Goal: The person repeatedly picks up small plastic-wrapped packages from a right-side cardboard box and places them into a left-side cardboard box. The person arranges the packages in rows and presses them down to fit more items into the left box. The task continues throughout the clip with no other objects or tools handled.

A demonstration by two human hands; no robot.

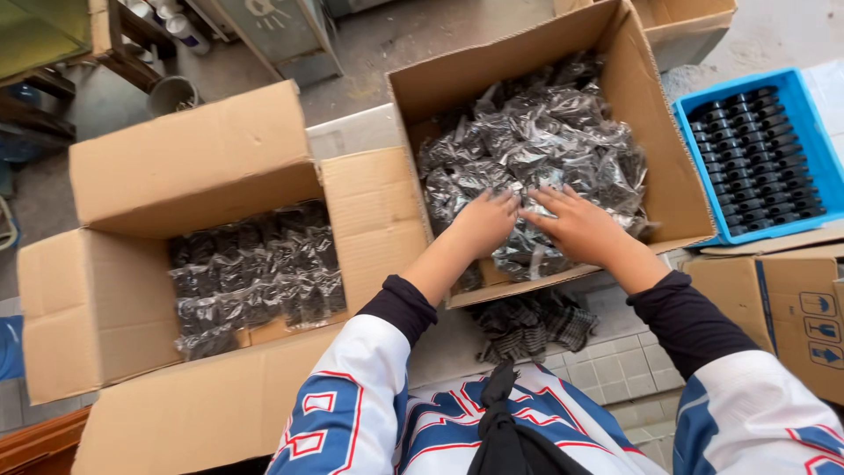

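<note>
Hands flat and spread, my left hand (482,224) and right hand (580,227) press on crinkly plastic packets (536,145) filling the cardboard box (655,132) at twelve o'clock, seemingly light, slippery, best pinched by loose film.

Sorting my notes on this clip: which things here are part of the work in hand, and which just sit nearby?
In hand: left hand and right hand on the clear bags of black parts in the open carton.

Nearby: second carton of bags, blue tray of black parts, grey cloth.
</note>
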